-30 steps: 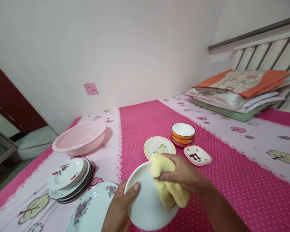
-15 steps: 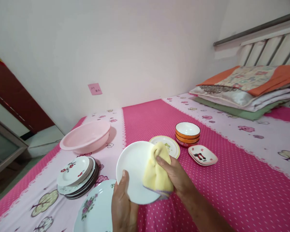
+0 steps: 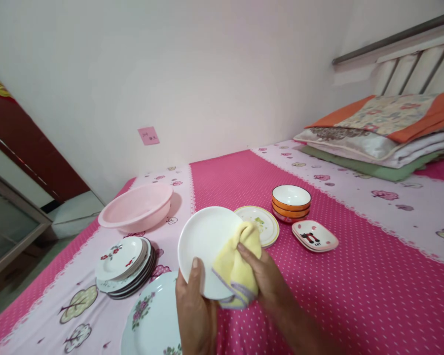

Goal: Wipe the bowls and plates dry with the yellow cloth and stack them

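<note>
A plain white plate (image 3: 202, 241) is tilted up in front of me, gripped at its lower left edge by my left hand (image 3: 196, 305), thumb on the face. My right hand (image 3: 268, 278) pinches a yellow cloth (image 3: 239, 264) with a purple-grey border. The cloth lies against the plate's right side and wraps over its rim; the fingers behind it are hidden. Just beyond is a yellow-rimmed plate (image 3: 266, 224), partly covered by the white plate and cloth. Close to my left hand, a large flowered platter (image 3: 155, 315) rests on the bed.
A stack of flowered plates (image 3: 120, 261) stands at the left, with a pink basin (image 3: 136, 207) behind it. To the right are stacked orange bowls (image 3: 290, 202) and small square cat dishes (image 3: 314, 235). Folded bedding (image 3: 385, 133) lies at the far right by the white headboard (image 3: 422, 71).
The cloth has shifted down a little across the plate, its bordered corner now spread over the lower right rim. The plate is slightly higher and tilted differently. The view has turned slightly left.
</note>
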A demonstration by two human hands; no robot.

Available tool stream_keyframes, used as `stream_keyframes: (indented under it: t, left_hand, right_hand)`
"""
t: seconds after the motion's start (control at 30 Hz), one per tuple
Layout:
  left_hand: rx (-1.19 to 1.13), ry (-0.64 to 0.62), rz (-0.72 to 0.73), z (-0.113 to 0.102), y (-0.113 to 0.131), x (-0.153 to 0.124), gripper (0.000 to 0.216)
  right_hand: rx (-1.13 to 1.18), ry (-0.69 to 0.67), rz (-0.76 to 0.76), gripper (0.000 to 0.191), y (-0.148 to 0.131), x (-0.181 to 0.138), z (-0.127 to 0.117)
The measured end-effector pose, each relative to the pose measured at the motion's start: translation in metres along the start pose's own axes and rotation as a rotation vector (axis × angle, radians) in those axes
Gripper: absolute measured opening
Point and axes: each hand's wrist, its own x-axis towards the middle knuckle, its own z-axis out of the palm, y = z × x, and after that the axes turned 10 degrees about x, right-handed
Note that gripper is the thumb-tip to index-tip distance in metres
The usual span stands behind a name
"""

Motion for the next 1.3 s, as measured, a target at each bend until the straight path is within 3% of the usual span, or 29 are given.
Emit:
stream_keyframes:
  t: [0.17, 0.33, 0.43, 0.57, 0.77, 0.87, 1.03, 1.17, 1.3]
  left_hand:
    - [0.152, -0.261, 0.098, -0.021, 0.020, 0.014, 0.050]
    - [0.505, -0.492, -0.005, -0.037, 0.029, 0.019, 0.050]
    - [0.621, -0.547, 0.015, -0.038, 0.028, 0.018, 0.048]
    - [0.603, -0.432, 0.105, -0.037, 0.021, 0.018, 0.045]
    - [0.400, -0.180, 0.176, -0.030, 0.012, 0.020, 0.041]
    - [0.315, -0.032, 0.172, -0.025, 0.009, 0.020, 0.042]
    - [0.185, 0.221, 0.162, -0.017, 0.002, 0.021, 0.022]
    - [0.131, 0.404, 0.167, -0.006, -0.001, 0.013, 0.029]
    - [0.102, 0.451, 0.122, 0.006, -0.001, 0.002, 0.037]
  right_hand:
    - [-0.353, -0.186, -0.086, 0.054, -0.044, 0.006, -0.018]
    - [-0.520, -0.438, 0.036, 0.042, -0.058, 0.005, -0.029]
    - [-0.543, -0.521, 0.087, 0.037, -0.060, 0.004, -0.032]
    - [-0.495, -0.520, 0.088, 0.042, -0.059, 0.004, -0.031]
    - [-0.466, -0.443, 0.030, 0.046, -0.052, 0.007, -0.026]
    - [-0.402, -0.357, -0.008, 0.052, -0.043, 0.008, -0.021]
    - [-0.262, -0.169, -0.013, 0.062, -0.023, 0.003, -0.008]
    - [-0.173, -0.057, 0.008, 0.065, -0.005, -0.007, 0.003]
    - [-0.088, -0.013, 0.079, 0.065, 0.003, -0.013, 0.010]
